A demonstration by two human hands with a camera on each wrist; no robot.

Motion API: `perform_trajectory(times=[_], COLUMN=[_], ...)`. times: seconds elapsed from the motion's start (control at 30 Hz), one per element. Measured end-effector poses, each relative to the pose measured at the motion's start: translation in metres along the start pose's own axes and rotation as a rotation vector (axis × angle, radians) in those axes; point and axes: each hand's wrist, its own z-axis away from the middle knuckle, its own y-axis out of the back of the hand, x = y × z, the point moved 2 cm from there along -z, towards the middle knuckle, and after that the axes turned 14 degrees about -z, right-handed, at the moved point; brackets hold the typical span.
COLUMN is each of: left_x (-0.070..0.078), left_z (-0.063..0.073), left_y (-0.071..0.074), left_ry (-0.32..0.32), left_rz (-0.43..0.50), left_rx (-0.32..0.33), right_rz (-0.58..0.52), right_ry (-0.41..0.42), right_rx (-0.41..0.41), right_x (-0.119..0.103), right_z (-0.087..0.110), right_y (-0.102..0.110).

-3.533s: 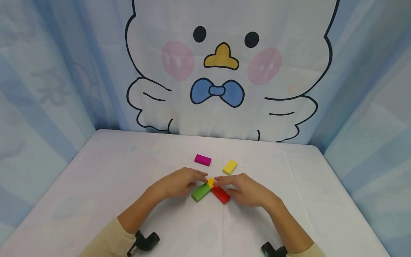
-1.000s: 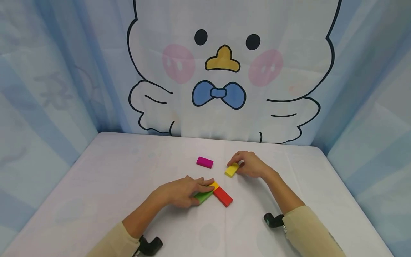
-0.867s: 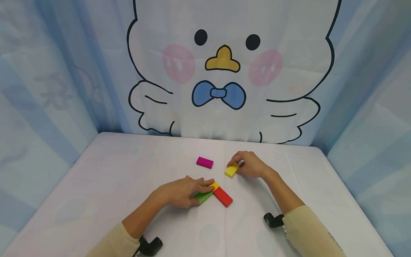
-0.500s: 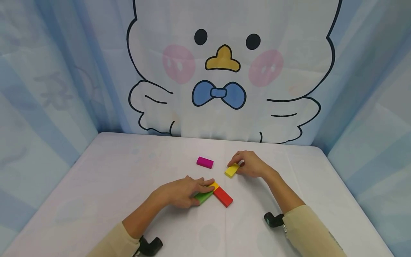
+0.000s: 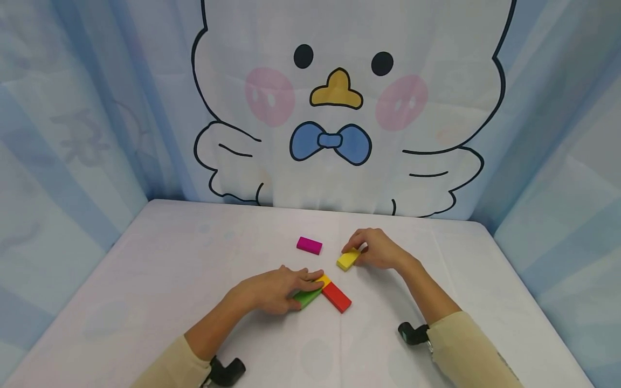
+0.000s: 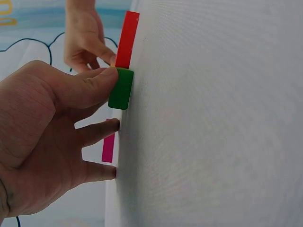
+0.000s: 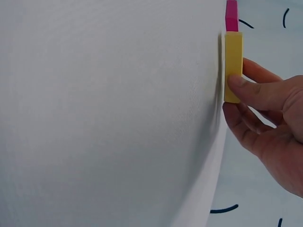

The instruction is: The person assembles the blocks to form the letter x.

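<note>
My left hand (image 5: pixel 277 289) pinches the green block (image 5: pixel 308 298), thumb on its near end and fingers across its far part. In the left wrist view its other fingertips rest on the tabletop. A small orange-yellow piece (image 5: pixel 325 280), partly under those fingers, touches the green block and the red block (image 5: pixel 337 297), which together form a V. Further back, my right hand (image 5: pixel 378 250) grips the yellow block (image 5: pixel 347 261) between thumb and fingers. The right wrist view shows the yellow block (image 7: pixel 233 52) beside a shadow; whether it touches the table I cannot tell.
A magenta block (image 5: pixel 309 246) lies left of the yellow one, towards the back. The white-covered table (image 5: pixel 194 248) ends at a curtain (image 5: pixel 335 178) printed with a cartoon bird. Dark devices (image 5: pixel 227 372) are worn at both wrists.
My right hand has left the red block for the yellow one and has just shifted it slightly left and nearer. My left hand has settled over the green block and stayed there.
</note>
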Motion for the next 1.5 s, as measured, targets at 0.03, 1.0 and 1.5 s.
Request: perform_trajectory(times=[0.03, 1.0, 1.5], left_x=[0.0, -0.001, -0.001], left_z=[0.0, 0.0, 0.001], left_y=[0.0, 0.0, 0.0], left_ry=[-0.001, 0.001, -0.007], left_rz=[-0.001, -0.015, -0.007], left_rx=[-0.001, 0.017, 0.015], right_rz=[-0.002, -0.002, -0.006], right_ry=[0.002, 0.05, 0.059], right_rx=[-0.003, -0.06, -0.091], right_x=[-0.001, -0.022, -0.024], right_z=[0.0, 0.002, 0.002], right_y=[0.0, -0.018, -0.025])
